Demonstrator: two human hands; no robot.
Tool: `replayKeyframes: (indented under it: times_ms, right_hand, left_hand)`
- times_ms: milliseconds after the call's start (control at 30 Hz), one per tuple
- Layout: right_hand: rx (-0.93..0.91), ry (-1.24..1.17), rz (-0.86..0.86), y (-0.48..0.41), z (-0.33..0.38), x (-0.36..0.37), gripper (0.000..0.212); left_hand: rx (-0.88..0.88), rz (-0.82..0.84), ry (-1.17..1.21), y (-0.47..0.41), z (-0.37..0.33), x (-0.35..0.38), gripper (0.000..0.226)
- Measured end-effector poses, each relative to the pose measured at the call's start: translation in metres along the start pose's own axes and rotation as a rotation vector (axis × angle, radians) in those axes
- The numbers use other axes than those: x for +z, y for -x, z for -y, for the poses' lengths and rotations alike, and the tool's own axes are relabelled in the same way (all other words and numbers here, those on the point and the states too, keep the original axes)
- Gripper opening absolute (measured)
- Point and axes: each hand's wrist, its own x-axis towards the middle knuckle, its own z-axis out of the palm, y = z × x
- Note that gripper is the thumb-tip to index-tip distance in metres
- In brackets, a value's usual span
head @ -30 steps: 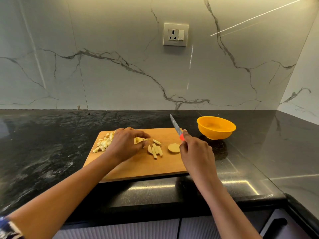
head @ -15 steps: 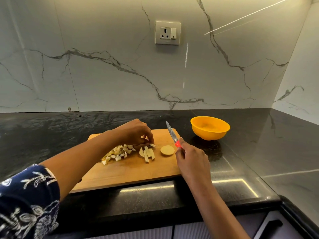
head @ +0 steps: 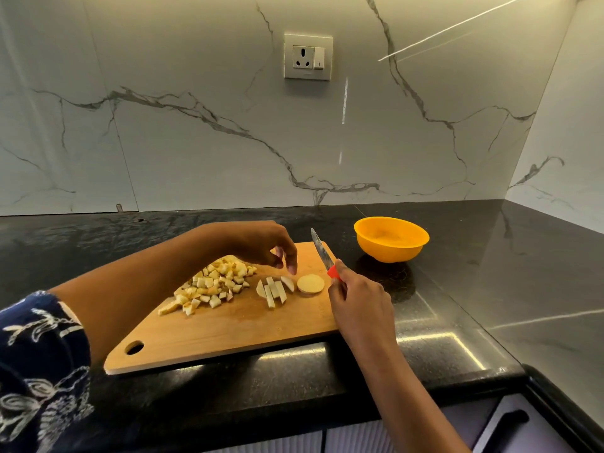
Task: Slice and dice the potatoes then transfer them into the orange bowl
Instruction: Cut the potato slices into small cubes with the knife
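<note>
Head cam, mid-dicing: left hand (head: 261,246) hovers loose-fingered, empty, over potato sticks (head: 273,291) at centre frame; right hand (head: 359,302) grips the knife (head: 322,250); next, I'd guess, pin and crosscut them; orange bowl (head: 392,238) sits centre-right.

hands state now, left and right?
Left hand: open, holding nothing, above the potato strips.
Right hand: holding the knife.

Veined white marble wall (head: 196,142), socket (head: 308,57), glossy black counter (head: 490,256).
</note>
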Motion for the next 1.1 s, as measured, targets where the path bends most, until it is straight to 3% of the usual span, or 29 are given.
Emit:
replayKeyframes:
  times_ms: [267,733,867,1100]
  right_hand:
    - [0.024,-0.018,0.019,0.0,0.0,-0.002,0.046]
    - [0.019,-0.021,0.017,0.001,-0.001,-0.002,0.045]
    - [0.018,-0.017,0.017,0.001,0.0,-0.002,0.046]
    - [0.019,-0.002,0.016,0.001,0.0,-0.003,0.046]
  left_hand:
    - [-0.013,0.296,-0.003,0.017,0.007,0.0,0.074]
    - [0.089,0.137,0.124,0.015,0.017,0.01,0.052]
    - [0.093,0.187,0.12,0.016,0.02,0.01,0.062]
    - [0.101,0.163,0.077,0.013,0.019,0.008,0.05]
